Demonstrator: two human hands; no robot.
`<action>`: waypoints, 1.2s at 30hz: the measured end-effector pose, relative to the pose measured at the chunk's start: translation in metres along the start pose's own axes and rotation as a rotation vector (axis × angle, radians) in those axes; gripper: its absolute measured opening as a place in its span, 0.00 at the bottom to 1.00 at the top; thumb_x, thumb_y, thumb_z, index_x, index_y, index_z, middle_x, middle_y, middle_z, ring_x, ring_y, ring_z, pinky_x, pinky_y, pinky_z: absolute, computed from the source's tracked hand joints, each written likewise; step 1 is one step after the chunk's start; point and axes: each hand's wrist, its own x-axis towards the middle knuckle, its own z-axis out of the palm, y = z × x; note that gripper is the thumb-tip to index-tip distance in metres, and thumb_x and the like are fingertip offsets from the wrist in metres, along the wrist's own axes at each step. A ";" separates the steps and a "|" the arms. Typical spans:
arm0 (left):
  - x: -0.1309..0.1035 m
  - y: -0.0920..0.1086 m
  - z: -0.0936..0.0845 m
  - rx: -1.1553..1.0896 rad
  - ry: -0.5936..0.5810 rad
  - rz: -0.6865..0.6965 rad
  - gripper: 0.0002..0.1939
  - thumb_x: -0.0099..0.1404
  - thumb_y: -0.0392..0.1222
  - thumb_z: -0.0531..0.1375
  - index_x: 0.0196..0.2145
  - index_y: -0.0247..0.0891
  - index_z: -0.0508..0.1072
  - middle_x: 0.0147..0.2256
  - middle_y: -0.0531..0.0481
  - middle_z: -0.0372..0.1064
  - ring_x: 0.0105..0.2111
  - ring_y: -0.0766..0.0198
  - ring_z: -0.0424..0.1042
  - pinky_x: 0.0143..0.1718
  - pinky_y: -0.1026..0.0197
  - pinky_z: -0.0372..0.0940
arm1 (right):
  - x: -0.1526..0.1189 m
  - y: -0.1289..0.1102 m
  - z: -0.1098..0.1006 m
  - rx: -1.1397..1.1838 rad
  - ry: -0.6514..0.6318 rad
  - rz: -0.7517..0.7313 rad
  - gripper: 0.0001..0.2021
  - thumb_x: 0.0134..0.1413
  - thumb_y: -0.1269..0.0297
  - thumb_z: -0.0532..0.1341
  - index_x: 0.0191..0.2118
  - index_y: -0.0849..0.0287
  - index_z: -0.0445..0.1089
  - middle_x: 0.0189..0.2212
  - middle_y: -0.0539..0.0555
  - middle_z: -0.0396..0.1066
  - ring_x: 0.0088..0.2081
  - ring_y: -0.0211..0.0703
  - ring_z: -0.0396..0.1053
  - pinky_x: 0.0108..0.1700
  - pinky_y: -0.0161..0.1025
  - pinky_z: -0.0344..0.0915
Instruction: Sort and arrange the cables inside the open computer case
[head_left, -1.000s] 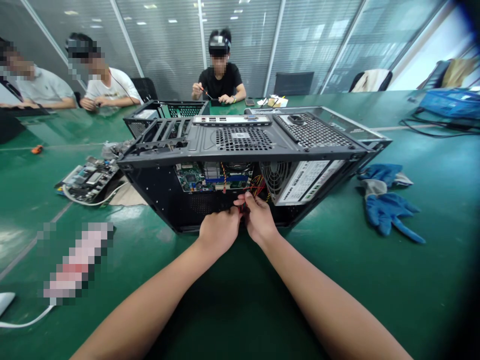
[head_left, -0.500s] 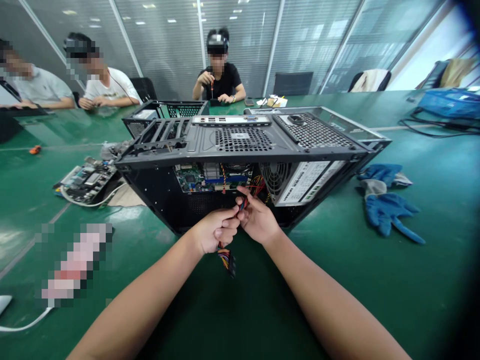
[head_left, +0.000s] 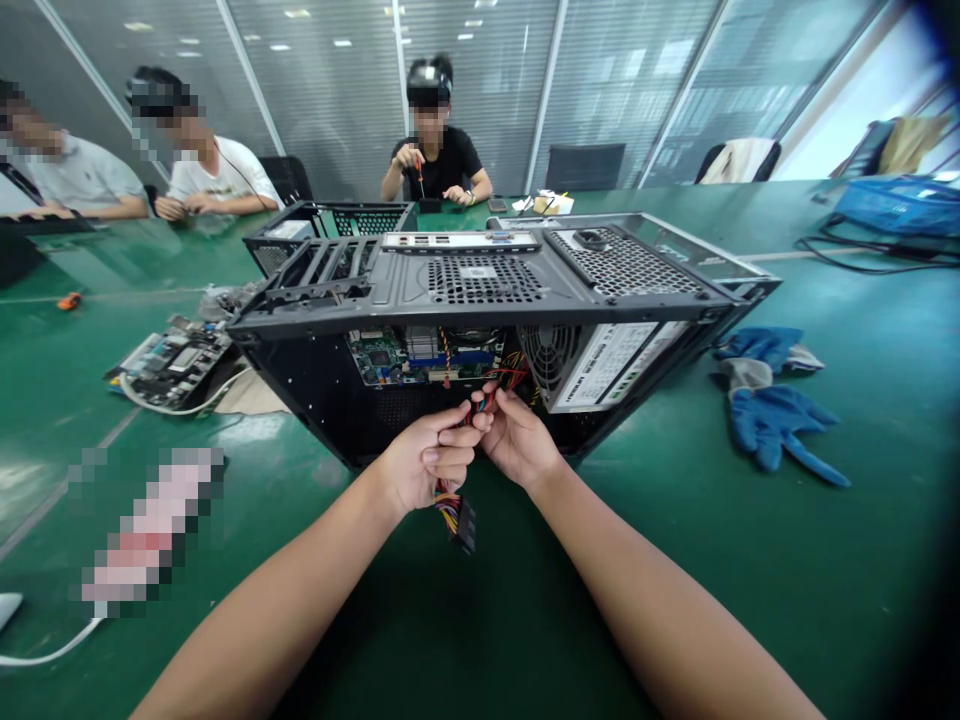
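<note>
An open computer case point(head_left: 300, 370) lies in front of me with its rear panel facing up. Inside it show a motherboard point(head_left: 382, 358) and a power supply point(head_left: 622, 370) with a fan grille and white label. Just outside the opening, my left hand point(head_left: 439, 455) is closed around a bundle of coloured power cables point(head_left: 448, 507). A black connector point(head_left: 465, 527) hangs from the bundle below that hand. My right hand point(head_left: 521, 435) pinches the same bundle closer to the power supply, its fingertips touching those of my left hand.
Blue work gloves point(head_left: 780, 420) lie to the right. On the left are a loose circuit board point(head_left: 176, 365) and a blurred pink power strip point(head_left: 154, 525). A second case point(head_left: 367, 215) stands behind. Across the table, a person point(head_left: 435, 150) holds a screwdriver point(head_left: 421, 177).
My right hand's fingers have drawn in and curled tighter on the cables. The hanging connector has swung slightly and turned. My left hand keeps its grip.
</note>
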 end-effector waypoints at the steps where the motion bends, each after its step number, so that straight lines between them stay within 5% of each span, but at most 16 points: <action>1: 0.000 0.000 0.001 -0.012 0.000 0.000 0.18 0.75 0.42 0.44 0.33 0.29 0.66 0.15 0.63 0.46 0.08 0.81 0.46 0.09 0.75 0.39 | 0.000 0.000 0.000 -0.011 -0.003 -0.016 0.04 0.52 0.64 0.67 0.34 0.56 0.72 0.31 0.48 0.75 0.24 0.33 0.70 0.31 0.33 0.68; 8: 0.000 0.000 0.001 0.128 0.038 0.017 0.18 0.75 0.42 0.43 0.33 0.31 0.66 0.15 0.63 0.44 0.08 0.80 0.42 0.09 0.73 0.39 | 0.002 0.005 -0.003 -0.110 0.027 -0.076 0.10 0.49 0.57 0.69 0.33 0.57 0.72 0.28 0.49 0.74 0.25 0.34 0.69 0.34 0.35 0.68; 22: 0.010 -0.012 -0.001 0.787 0.424 0.263 0.15 0.71 0.46 0.52 0.28 0.36 0.64 0.16 0.62 0.46 0.12 0.76 0.41 0.13 0.71 0.38 | 0.001 0.011 0.004 -0.316 0.183 -0.176 0.16 0.45 0.51 0.69 0.30 0.58 0.69 0.23 0.48 0.69 0.19 0.33 0.62 0.23 0.35 0.61; 28: 0.015 -0.015 -0.006 0.971 0.492 0.284 0.15 0.70 0.47 0.51 0.28 0.37 0.65 0.15 0.63 0.44 0.12 0.75 0.39 0.13 0.69 0.36 | 0.003 0.014 0.000 -0.421 0.248 -0.225 0.17 0.45 0.50 0.69 0.30 0.59 0.69 0.22 0.47 0.67 0.18 0.34 0.62 0.21 0.35 0.59; 36: 0.019 -0.012 -0.012 1.494 0.545 0.555 0.13 0.65 0.36 0.55 0.23 0.36 0.68 0.19 0.54 0.60 0.20 0.69 0.57 0.21 0.68 0.47 | 0.006 0.018 -0.005 -0.428 0.314 -0.225 0.17 0.43 0.50 0.69 0.31 0.59 0.70 0.24 0.49 0.70 0.21 0.36 0.62 0.22 0.36 0.59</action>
